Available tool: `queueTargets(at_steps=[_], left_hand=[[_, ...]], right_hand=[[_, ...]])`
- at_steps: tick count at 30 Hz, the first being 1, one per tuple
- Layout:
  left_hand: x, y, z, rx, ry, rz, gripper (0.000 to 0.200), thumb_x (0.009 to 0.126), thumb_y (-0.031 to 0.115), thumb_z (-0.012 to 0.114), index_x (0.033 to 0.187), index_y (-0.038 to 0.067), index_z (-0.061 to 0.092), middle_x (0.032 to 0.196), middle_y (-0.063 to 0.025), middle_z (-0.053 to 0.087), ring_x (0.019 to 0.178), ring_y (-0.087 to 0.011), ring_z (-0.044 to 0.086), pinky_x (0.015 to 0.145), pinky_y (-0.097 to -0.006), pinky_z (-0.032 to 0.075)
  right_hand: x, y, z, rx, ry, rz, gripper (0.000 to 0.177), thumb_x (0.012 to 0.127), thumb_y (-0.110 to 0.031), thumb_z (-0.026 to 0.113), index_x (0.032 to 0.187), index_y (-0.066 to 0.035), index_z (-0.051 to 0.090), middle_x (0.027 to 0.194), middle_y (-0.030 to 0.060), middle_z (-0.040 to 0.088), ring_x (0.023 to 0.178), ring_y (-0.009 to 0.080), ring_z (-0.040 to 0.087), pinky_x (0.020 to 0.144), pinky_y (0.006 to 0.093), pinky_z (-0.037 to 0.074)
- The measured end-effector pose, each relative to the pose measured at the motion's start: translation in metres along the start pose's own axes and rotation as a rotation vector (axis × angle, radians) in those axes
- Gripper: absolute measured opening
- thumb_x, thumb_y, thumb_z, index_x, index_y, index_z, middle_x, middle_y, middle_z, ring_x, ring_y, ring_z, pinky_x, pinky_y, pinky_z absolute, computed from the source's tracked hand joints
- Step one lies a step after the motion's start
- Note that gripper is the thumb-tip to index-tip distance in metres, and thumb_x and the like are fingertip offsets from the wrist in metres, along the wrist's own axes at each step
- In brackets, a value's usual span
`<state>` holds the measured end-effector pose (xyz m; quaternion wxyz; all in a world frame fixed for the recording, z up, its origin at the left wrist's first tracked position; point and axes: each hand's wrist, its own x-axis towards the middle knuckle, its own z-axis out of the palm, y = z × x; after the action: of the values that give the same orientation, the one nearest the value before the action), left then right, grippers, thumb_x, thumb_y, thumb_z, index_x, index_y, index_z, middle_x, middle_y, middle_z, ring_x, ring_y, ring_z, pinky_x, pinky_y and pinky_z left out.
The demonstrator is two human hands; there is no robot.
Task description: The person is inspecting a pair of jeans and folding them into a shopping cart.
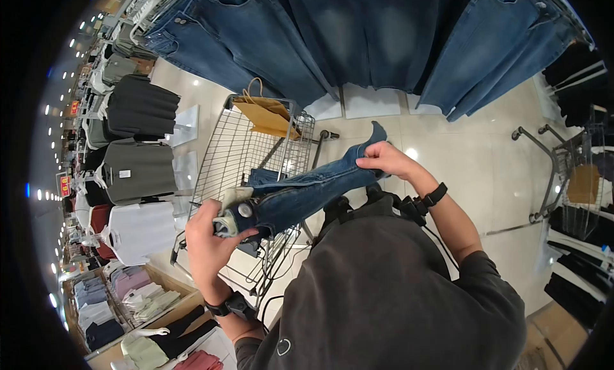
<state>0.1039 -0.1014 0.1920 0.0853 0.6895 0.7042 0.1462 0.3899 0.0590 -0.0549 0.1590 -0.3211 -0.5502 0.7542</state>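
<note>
A pair of blue jeans (307, 194), gathered lengthwise into a long narrow bundle, stretches between my two hands in front of my body. My left hand (214, 236) grips the waist end, where a metal button and pale lining show. Farther right, my right hand (387, 160) pinches the leg part with thumb and fingers, and a loose end of denim sticks out beyond it. Below the waist end is a wire shopping cart (220, 146), with some folded denim (263, 177) inside. The jeans hide part of the cart.
A brown paper bag (265, 116) rests in the cart's far end. Hanging jeans (364, 37) fill the rack ahead. Shirts (137, 172) hang at left, above folded clothes (96, 306) in a wooden bin. Another cart (579, 191) stands at right. Black cables (272, 274) dangle beside my left arm.
</note>
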Motion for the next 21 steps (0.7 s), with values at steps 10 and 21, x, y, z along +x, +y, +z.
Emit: queueTargets(at_steps=[10, 21], left_hand=[[0.019, 0.05, -0.013, 0.076, -0.109, 0.357, 0.03, 0.054, 0.013, 0.067, 0.08, 0.0, 0.06, 0.078, -0.0096, 0.062, 0.065, -0.0282, 0.057, 0.057, -0.0351, 0.041], [0.064, 0.077, -0.051, 0.237, -0.064, 0.296, 0.036, 0.056, 0.026, 0.065, 0.079, -0.002, 0.059, 0.079, -0.0124, 0.06, 0.07, -0.0275, 0.056, 0.066, -0.0333, 0.041]], right_hand=[[-0.089, 0.034, -0.022, -0.242, -0.422, -0.131, 0.025, 0.085, -0.026, 0.069, 0.089, -0.002, 0.071, 0.102, 0.0045, 0.062, 0.093, 0.0147, 0.057, 0.081, 0.0285, 0.045], [-0.055, 0.083, -0.044, -0.195, -0.397, 0.149, 0.05, 0.086, -0.027, 0.067, 0.129, -0.005, 0.055, 0.116, 0.0088, 0.063, 0.093, 0.0141, 0.058, 0.081, 0.0277, 0.046]])
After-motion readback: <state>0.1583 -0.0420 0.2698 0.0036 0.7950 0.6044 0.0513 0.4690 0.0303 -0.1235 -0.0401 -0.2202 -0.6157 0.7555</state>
